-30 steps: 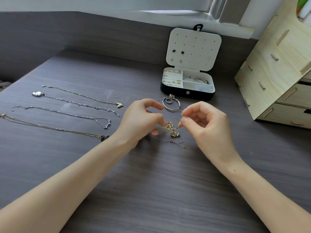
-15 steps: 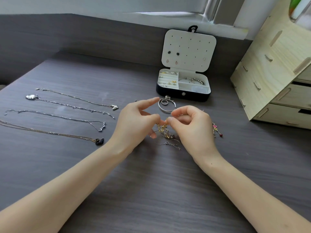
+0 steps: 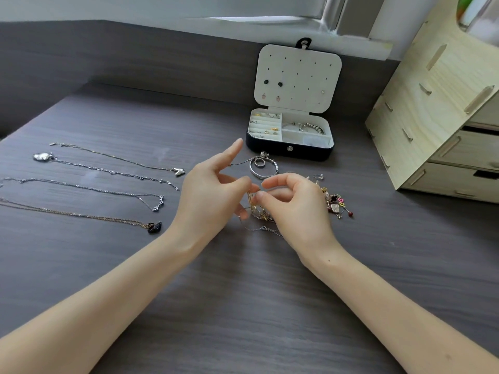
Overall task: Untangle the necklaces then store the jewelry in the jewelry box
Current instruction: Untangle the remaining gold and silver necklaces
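Necklace tangle (image 3: 256, 210) sits on the table (image 3: 243, 292) between your hands, your left hand (image 3: 208, 195) pinching it with forefinger raised, your right hand (image 3: 297, 209) pinching it with curled fingers, just in front of the open jewelry box (image 3: 290, 153).

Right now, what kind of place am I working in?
Probably a home desk: an open jewelry box, a wooden drawer organizer, and a window sill behind it.
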Demonstrator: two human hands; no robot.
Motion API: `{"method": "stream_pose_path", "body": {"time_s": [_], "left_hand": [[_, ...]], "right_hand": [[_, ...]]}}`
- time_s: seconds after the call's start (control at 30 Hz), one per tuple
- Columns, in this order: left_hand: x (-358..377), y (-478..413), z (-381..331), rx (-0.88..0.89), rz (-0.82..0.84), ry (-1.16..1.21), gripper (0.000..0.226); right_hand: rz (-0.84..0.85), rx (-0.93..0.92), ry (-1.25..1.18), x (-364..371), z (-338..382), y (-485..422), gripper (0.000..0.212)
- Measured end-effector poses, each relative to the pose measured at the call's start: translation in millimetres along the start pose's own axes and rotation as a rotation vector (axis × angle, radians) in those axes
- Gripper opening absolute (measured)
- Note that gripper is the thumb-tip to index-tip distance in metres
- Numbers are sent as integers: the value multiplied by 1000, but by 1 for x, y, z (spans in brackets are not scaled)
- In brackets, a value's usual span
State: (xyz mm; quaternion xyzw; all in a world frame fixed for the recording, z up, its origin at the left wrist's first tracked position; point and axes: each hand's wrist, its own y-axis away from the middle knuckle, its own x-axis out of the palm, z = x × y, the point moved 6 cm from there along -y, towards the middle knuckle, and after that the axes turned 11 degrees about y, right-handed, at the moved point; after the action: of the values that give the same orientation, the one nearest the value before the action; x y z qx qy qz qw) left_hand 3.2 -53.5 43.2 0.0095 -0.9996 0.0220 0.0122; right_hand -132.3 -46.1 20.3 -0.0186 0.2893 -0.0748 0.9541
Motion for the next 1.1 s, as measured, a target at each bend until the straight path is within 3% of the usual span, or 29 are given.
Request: {"method": "stream_pose_path", "body": {"time_s": [0.4,0.97,1.1], "left_hand": [[-6,-5,0,12,-36,-30,63],[-6,-5,-1,-12,-11,20,65],[-4,-4,0,-19,-4,4,67]], "right_hand": [[189,-206,195,3,15,5,27],[1,-386,280,-9,28,11,33],[47,-302,203,-7,25,9,34]]}}
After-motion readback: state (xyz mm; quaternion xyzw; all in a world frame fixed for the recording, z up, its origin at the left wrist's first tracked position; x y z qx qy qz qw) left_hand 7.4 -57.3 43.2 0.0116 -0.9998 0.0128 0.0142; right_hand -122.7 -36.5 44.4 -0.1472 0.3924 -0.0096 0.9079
